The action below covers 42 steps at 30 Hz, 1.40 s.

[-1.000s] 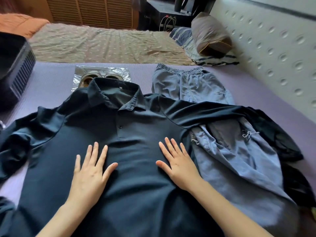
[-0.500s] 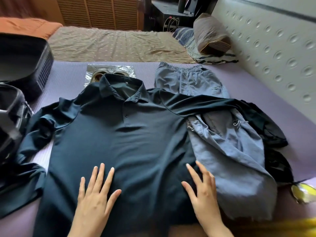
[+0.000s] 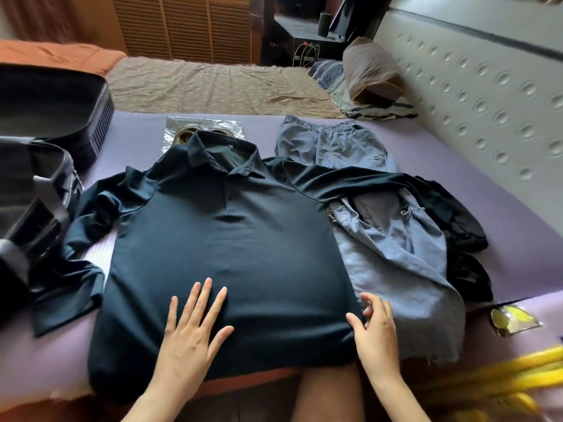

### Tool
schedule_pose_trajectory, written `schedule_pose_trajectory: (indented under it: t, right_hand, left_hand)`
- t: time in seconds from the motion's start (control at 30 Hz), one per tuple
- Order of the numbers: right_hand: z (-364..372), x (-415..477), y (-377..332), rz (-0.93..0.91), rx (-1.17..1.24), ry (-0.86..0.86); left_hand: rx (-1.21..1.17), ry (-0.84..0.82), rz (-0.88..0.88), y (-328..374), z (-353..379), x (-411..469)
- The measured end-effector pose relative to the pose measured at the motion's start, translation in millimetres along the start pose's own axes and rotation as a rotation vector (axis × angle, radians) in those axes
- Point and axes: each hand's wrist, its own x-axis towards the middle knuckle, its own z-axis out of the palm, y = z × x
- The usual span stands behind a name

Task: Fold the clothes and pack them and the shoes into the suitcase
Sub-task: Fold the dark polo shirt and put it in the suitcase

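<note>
Mat (image 3: pixel 441 153): purple, carries all items.

Suitcase (image 3: pixel 45 117): black, lies open at the mat's left edge, lid half toward the far left corner.

Shirt (image 3: pixel 228 239): dark navy, long-sleeved, front up, at the middle of the mat. Long axis runs near edge to far edge. Collar points to the far edge; hem hangs just over the near edge. Left sleeve lies crumpled toward the suitcase. Right sleeve stretches toward the right edge, across the jeans.

Jeans (image 3: pixel 396 245): light blue, just right of the shirt, touching it. Waistband toward the far edge, frayed hem toward the near edge.

Black garment (image 3: pixel 457 214): bunched at the jeans' right side, partly under them.

Shoes (image 3: pixel 185 135): on a clear plastic sheet near the far edge, toes hidden by the collar.

Left hand (image 3: pixel 192 339): released, fingers spread straight, palm flat on the shirt's lower front.

Right hand (image 3: pixel 377 333): at the shirt's right side seam near the hem. Thumb on the fabric, fingers curled at the seam. Cannot tell if fabric is grasped.
</note>
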Motion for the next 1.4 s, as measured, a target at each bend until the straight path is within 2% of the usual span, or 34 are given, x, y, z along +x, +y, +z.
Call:
schedule_pose_trajectory:
  t: [0.07, 0.17, 0.3, 0.47, 0.57, 0.77, 0.93, 1.07, 1.3, 1.4]
  right_hand:
    - [3, -3, -4, -0.126, -0.106, 0.067]
    - [9, -11, -19, -0.404, -0.210, 0.143]
    - [42, -34, -43, -0.582, -0.176, -0.134]
    - [83, -59, -86, -0.702, -0.169, -0.383]
    - [100, -70, -116, -0.785, -0.152, -0.448]
    - [126, -83, -149, -0.864, -0.217, -0.565]
    - [130, -88, -155, -0.849, -0.253, -0.624]
    - [133, -91, -146, -0.837, -0.429, -0.633]
    - [138, -87, -145, -0.859, -0.317, -0.644]
    - [139, -88, -157, -0.827, -0.279, -0.642]
  left_hand:
    - [-0.074, 0.033, -0.072, -6, -3, -9]
    - [-0.150, 0.193, -0.226, -20, -10, -29]
    - [-0.252, 0.482, -0.473, -41, -25, -56]
    - [-0.246, 0.490, -0.620, -58, -33, -74]
    - [-0.377, 0.482, -0.725, -65, -33, -81]
    - [-0.625, 0.429, -0.816, -67, -48, -84]
    - [-0.756, 0.474, -0.836, -69, -58, -87]
    - [-0.651, 0.459, -0.802, -72, -55, -91]
    - [-0.390, 0.402, -0.752, -77, -54, -93]
    - [-0.279, 0.473, -0.701, -85, -57, -85]
